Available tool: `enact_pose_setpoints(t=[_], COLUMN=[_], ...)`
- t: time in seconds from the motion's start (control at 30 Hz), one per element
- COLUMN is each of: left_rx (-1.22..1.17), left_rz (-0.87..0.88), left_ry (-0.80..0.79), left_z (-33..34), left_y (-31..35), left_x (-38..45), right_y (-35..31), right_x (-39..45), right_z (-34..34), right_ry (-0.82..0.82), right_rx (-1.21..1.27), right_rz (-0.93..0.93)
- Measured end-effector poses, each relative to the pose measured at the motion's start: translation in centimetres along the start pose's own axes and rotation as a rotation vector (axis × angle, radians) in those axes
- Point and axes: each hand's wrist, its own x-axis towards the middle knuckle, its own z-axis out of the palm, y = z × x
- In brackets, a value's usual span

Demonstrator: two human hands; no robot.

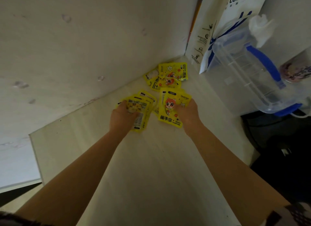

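Our left hand [122, 115] gripping a fanned stack of yellow plastic packets [143, 112], our right hand [187, 111] pinching a yellow cartoon-printed packet [169, 108], loose heap of yellow packets [170, 75] beyond

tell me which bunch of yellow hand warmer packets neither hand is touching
The far pile, nearest the corner, lies untouched. The left hand grips the fanned stack, and the right hand grips the cartoon-front stack.
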Motion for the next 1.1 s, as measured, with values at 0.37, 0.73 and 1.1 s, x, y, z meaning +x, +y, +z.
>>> enact_pose_setpoints(t=[0.37,0.73,1.1], left_rx=[-0.411,-0.548,-0.546], left_rz=[-0.124,-0.109,0.045], left_ry=[0.003,-0.153,-0.355], left_z=[1.5,3.5,2.4], left_y=[-1.3,-1.6,-8.1], left_x=[-8.5,-17.4,-23.7], right_y=[0.9,5.9,14.9], right_x=[-8.7,-17.2,-26.6], right_z=[-6.1,-9.5,-7.6], right_ry=[-0.069,-0.139,0.107], right_rx=[-0.025,0.11,0.166], right_rz=[-0.138,-0.024,0.065])
